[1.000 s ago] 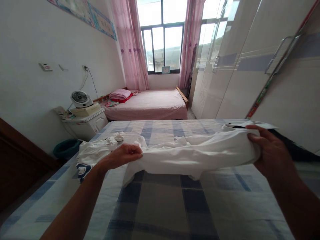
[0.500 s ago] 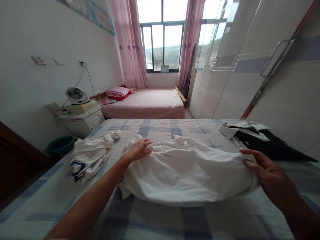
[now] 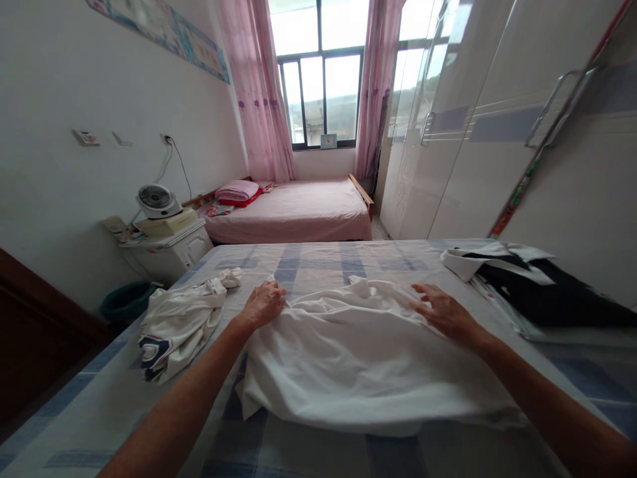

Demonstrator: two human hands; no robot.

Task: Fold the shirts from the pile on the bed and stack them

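Note:
A white garment (image 3: pixel 368 362) lies spread and wrinkled on the bed in front of me; its exact kind is not clear. At its far left corner my left hand (image 3: pixel 263 305) is closed, with the cloth pinched under its fingers. My right hand (image 3: pixel 445 315) is over the far right part of the garment, fingers apart and slightly bent, holding nothing. To the left lies a crumpled cream garment (image 3: pixel 186 318) with a dark blue patch. A black garment with a white collar (image 3: pixel 537 279) rests on a pile at the right.
The garments lie on a bed with a blue and white checked sheet (image 3: pixel 318 255). Beyond it stands a pink bed (image 3: pixel 303 209) below the window. A fan (image 3: pixel 158 201) sits on a white cabinet (image 3: pixel 179 249) at left, near a green bin (image 3: pixel 127 301). Wardrobe doors (image 3: pixel 478 146) line the right.
My right hand has let go of the garment's right edge and moved left and away from me. The right edge has dropped onto the bed. My left hand has shifted slightly left.

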